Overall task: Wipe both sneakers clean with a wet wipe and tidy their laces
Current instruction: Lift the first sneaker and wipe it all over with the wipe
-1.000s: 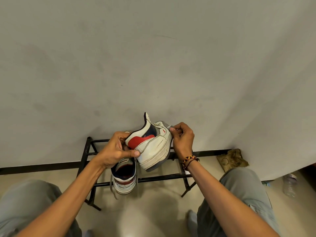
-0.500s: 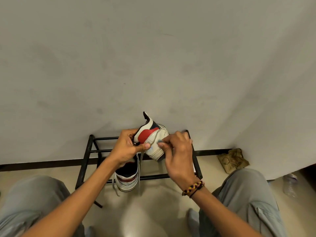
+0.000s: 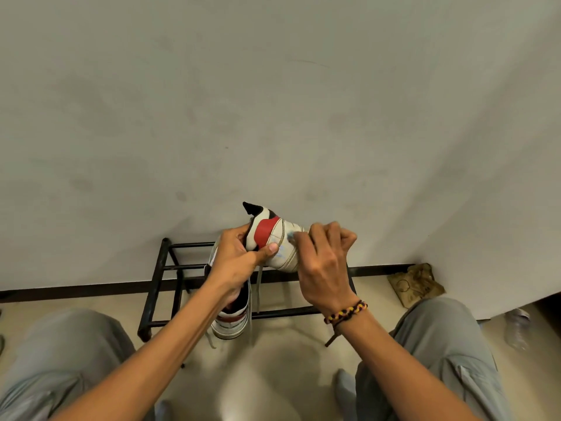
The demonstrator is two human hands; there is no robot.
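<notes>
My left hand (image 3: 239,256) grips a white sneaker (image 3: 280,243) with a red heel patch and dark collar, holding it in the air above the rack with its heel toward me. My right hand (image 3: 321,262) has curled fingers that press a small pale wet wipe (image 3: 290,235) against the sneaker's side; most of the wipe is hidden by the fingers. The second sneaker (image 3: 233,322) sits on the front bar of the rack below my left wrist, partly hidden, with loose laces (image 3: 259,287) hanging beside it.
A low black metal shoe rack (image 3: 165,268) stands against the grey wall. A crumpled brown bag (image 3: 416,284) lies on the floor at the right, a plastic bottle (image 3: 516,328) farther right. My knees in grey trousers flank the rack.
The held sneaker has turned from side-on to heel toward me. My right hand has moved from its toe end onto its side with the wipe.
</notes>
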